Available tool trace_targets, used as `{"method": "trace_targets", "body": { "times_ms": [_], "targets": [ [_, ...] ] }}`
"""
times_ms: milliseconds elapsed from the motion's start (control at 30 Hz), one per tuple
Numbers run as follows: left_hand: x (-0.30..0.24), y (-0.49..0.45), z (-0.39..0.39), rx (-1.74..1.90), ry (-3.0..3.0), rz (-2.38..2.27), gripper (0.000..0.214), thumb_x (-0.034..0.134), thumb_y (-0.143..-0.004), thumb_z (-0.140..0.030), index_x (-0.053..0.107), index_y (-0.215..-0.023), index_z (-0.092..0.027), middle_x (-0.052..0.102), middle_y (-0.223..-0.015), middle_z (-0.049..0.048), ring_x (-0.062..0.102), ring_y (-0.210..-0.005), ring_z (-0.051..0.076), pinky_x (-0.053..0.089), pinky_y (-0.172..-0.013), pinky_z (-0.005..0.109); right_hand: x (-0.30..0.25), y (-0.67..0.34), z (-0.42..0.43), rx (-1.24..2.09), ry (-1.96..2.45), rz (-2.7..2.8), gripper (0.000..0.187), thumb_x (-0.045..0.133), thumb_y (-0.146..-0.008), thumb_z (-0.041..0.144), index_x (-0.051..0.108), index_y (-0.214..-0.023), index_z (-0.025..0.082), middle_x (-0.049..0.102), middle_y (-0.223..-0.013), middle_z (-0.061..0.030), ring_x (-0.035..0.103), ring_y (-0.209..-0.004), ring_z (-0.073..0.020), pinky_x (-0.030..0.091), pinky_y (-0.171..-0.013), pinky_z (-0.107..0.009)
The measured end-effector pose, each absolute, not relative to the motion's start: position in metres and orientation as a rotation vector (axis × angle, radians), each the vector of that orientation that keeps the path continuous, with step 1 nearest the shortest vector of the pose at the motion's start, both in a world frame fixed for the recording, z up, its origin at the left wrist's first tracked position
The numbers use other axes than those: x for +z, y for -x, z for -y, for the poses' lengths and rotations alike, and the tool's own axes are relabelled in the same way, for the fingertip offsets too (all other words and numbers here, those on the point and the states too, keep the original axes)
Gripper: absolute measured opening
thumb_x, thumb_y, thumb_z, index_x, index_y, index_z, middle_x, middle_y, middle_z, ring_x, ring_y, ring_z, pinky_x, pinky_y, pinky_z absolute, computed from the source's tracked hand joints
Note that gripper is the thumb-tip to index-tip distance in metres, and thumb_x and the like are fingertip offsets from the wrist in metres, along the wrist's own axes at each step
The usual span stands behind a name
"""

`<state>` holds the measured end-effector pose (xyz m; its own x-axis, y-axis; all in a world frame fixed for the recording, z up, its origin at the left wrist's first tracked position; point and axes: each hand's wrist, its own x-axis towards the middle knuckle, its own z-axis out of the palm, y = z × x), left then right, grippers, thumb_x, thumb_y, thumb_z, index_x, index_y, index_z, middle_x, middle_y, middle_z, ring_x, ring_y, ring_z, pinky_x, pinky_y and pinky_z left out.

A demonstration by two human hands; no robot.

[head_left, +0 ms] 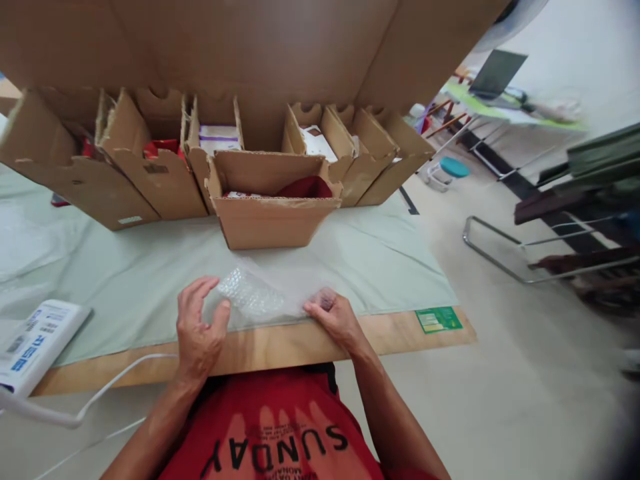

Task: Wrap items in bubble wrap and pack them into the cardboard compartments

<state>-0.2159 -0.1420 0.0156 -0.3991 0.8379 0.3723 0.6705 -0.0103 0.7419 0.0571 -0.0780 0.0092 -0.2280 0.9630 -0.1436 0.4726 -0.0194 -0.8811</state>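
A clear sheet of bubble wrap (pixel 257 293) lies crumpled on the light green cloth near the table's front edge. My right hand (pixel 337 319) is closed on its right end, thumb pressed against the fingers through the plastic. At the left end, my left hand (pixel 201 323) is raised with thumb and fingers curved apart. Its fingertips are close to the wrap, and nothing shows between them. Just beyond stands a small open cardboard box (pixel 273 223) with dark red and white items inside.
Several tall cardboard bins (pixel 143 173) line the table's back against a large cardboard panel (pixel 240 53). A white device (pixel 45 340) with a cable sits at the left. More clear plastic (pixel 30 233) lies behind it. A green card (pixel 439 320) is at the front right corner.
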Motion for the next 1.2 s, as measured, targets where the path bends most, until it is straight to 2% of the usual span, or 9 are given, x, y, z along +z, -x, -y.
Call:
{"method": "trace_targets", "body": {
  "times_ms": [167,233,367,533,667,767,867,1000,1200],
  "targets": [
    [0.013,0.219,0.099,0.908,-1.82,-2.182,0.055,0.06,-0.086,-0.037,0.057,-0.135,-0.013,0.062,-0.135,0.0192,0.057,-0.128,0.034,0.046,-0.111,0.053,0.013,-0.062,0.063,1.249,1.368,1.773,0.045,0.045,-0.099,0.049,0.047,-0.063,0.022,0.046,-0.063,0.0029,0.044,-0.06,-0.0128,0.035,-0.057,-0.026],
    [0.01,0.215,0.086,0.672,-1.797,-2.212,0.068,0.061,-0.084,-0.036,0.047,-0.145,-0.008,0.069,-0.123,0.0189,0.062,-0.119,0.035,0.049,-0.105,0.052,0.013,-0.068,0.058,1.231,1.358,1.794,0.044,0.044,-0.099,0.048,0.049,-0.065,0.021,0.048,-0.064,0.0028,0.046,-0.061,-0.0128,0.036,-0.058,-0.026],
    [0.016,0.199,0.085,0.327,-1.787,-2.22,0.066,0.048,-0.091,-0.027,0.038,-0.154,-0.01,0.074,-0.096,0.0105,0.07,-0.092,0.03,0.053,-0.084,0.041,0.01,-0.075,0.048,1.005,1.503,1.828,0.033,0.05,-0.096,0.039,0.056,-0.069,0.021,0.057,-0.064,0.002,0.054,-0.063,-0.0145,0.039,-0.062,-0.025],
    [0.03,0.195,0.114,0.218,-1.638,-2.23,0.074,0.05,-0.091,-0.031,0.027,-0.159,-0.01,0.071,-0.08,0.0021,0.071,-0.077,0.026,0.047,-0.067,0.033,0.004,-0.065,0.029,0.717,1.788,1.908,0.013,0.06,-0.093,0.03,0.069,-0.09,0.021,0.074,-0.079,-0.0032,0.067,-0.074,-0.0203,0.045,-0.071,-0.029],
    [0.034,0.208,0.143,0.064,-1.647,-2.249,0.07,0.052,-0.093,-0.046,0.038,-0.154,-0.014,0.069,-0.074,0.0008,0.069,-0.072,0.027,0.047,-0.064,0.034,0.001,-0.064,0.023,0.533,1.835,1.955,0.028,0.06,-0.095,0.03,0.068,-0.12,0.019,0.077,-0.092,-0.0078,0.071,-0.087,-0.0253,0.05,-0.078,-0.034],
    [0.032,0.213,0.153,0.206,-1.819,-2.29,0.059,0.052,-0.094,-0.053,0.057,-0.139,-0.016,0.072,-0.085,0.0066,0.069,-0.082,0.03,0.053,-0.072,0.039,0.006,-0.07,0.031,0.344,1.767,1.92,0.036,0.055,-0.098,0.031,0.064,-0.129,0.013,0.074,-0.115,-0.0161,0.068,-0.103,-0.0304,0.051,-0.092,-0.042],
    [0.023,0.201,0.141,0.562,-2.12,-2.207,0.046,0.045,-0.099,-0.043,0.064,-0.13,-0.015,0.072,-0.114,0.0165,0.066,-0.112,0.033,0.053,-0.096,0.046,0.014,-0.058,0.043,0.305,1.567,2.064,0.041,0.047,-0.101,0.027,0.061,-0.138,0.014,0.065,-0.139,-0.0182,0.06,-0.124,-0.034,0.045,-0.106,-0.051],
    [0.002,0.17,0.11,0.53,-2.311,-1.973,0.051,0.034,-0.101,-0.024,0.053,-0.145,-0.01,0.05,-0.157,0.0197,0.041,-0.151,0.032,0.036,-0.12,0.051,0.013,-0.012,0.054,0.417,1.247,2.499,0.055,0.041,-0.102,0.02,0.044,-0.156,0.014,0.045,-0.162,-0.0148,0.039,-0.151,-0.0291,0.038,-0.118,-0.048],
    [-0.022,0.18,0.109,0.302,-2.289,-2.033,0.064,0.038,-0.102,-0.044,0.044,-0.152,-0.005,0.038,-0.163,0.0244,0.034,-0.154,0.038,0.023,-0.125,0.059,-0.012,-0.024,0.052,0.333,1.351,2.688,0.063,0.049,-0.104,0.042,0.041,-0.158,0.01,0.036,-0.167,-0.0173,0.031,-0.156,-0.0309,0.023,-0.127,-0.051]
  ]
}}
